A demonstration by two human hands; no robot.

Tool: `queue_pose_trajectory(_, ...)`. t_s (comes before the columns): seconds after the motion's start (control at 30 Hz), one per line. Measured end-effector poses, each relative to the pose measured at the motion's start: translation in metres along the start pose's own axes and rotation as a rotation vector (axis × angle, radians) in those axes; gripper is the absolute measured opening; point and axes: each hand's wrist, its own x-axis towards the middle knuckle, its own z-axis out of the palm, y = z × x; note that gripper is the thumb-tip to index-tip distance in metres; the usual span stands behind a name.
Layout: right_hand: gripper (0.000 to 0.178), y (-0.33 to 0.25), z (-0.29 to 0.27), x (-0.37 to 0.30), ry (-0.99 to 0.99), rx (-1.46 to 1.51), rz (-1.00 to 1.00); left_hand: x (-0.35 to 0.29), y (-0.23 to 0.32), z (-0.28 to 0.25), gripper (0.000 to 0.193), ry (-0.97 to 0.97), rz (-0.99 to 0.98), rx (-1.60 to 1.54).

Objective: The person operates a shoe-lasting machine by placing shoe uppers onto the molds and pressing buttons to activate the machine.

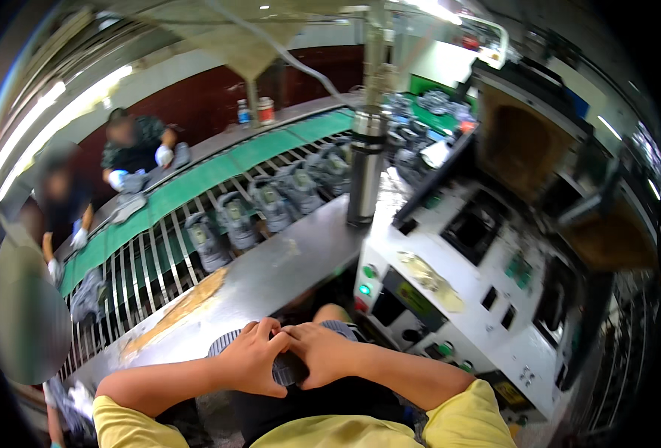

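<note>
Close in front of my body, my left hand (257, 360) and my right hand (321, 354) meet with their fingers bent. Both are closed around a dark grey rounded piece (289, 368), which shows between them; its kind is mostly hidden by my fingers. Grey striped material (224, 342) shows beyond my left hand, and a similar patch (339, 327) lies beyond the right. Whether these belong to the held piece I cannot tell. The metal ledge (293, 263) is just ahead of my hands.
Several grey shoes (237, 221) stand on a roller conveyor (145, 272) beside a green belt (196, 173). A steel flask (365, 164) rises from the ledge. At right is a white machine (450, 328) with raised lids (528, 138). Two people (132, 153) work across the line.
</note>
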Motion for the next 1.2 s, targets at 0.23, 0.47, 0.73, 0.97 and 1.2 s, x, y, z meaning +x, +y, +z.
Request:
queue_pose_trajectory(0.23, 0.088, -0.025, -0.032, -0.111, 0.412, 0.191, 0.250, 0.063, 0.079, -0.013, 0.057, 0.028, 0.478, 0.021)
queue_pose_trajectory(0.47, 0.096, -0.047, -0.058, -0.316, 1.386, 0.756, 0.540, 0.138, 0.019, -0.028, 0.020, 0.467, 0.387, -0.304)
queue_pose_trajectory(0.73, 0.085, -0.018, -0.215, -0.472, 1.811, 0.021, 1.128, 0.142, -0.265, 0.162, 0.033, 0.665, -0.475, -0.165)
queue_pose_trajectory(0.97, 0.081, 0.076, -0.314, -0.491, 1.322, -0.487, 1.964, 0.111, -0.234, 0.228, 0.028, 0.754, -0.565, -0.040)
queue_pose_trajectory(1.2, 0.074, 0.152, -0.301, -0.519, 0.878, -0.278, 2.239, 0.090, -0.234, 0.238, 0.031, 0.743, -0.546, -0.069)
